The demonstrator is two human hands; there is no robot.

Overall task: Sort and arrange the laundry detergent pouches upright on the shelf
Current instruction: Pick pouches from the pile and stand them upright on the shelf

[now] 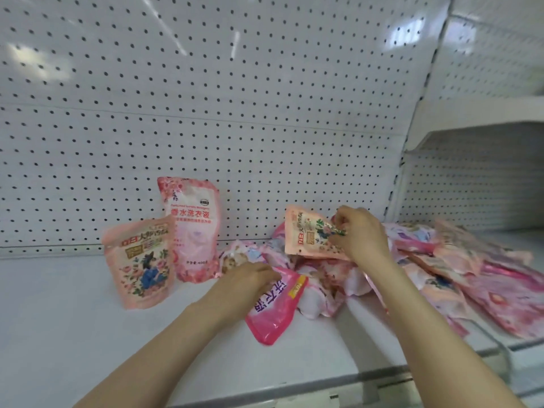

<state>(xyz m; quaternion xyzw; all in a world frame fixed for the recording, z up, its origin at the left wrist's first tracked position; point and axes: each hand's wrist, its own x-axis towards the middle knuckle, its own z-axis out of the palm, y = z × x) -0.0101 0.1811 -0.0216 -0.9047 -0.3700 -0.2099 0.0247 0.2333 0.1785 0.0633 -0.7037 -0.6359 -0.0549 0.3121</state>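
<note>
Fingers of the right hand [360,235] pinch a peach floral plastic pouch [312,234] above the pink pile [441,269]; the left hand [247,282] rests spread on a bright pink pouch [273,313] lying on the white shelf [73,334].

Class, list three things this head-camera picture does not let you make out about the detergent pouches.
1. Pile of pouches: count unclear; they overlap and blur.
2. Bright pink pouch: its top is covered by the left hand.
3. Peach pouch: small print unreadable, partly behind the right hand.
</note>
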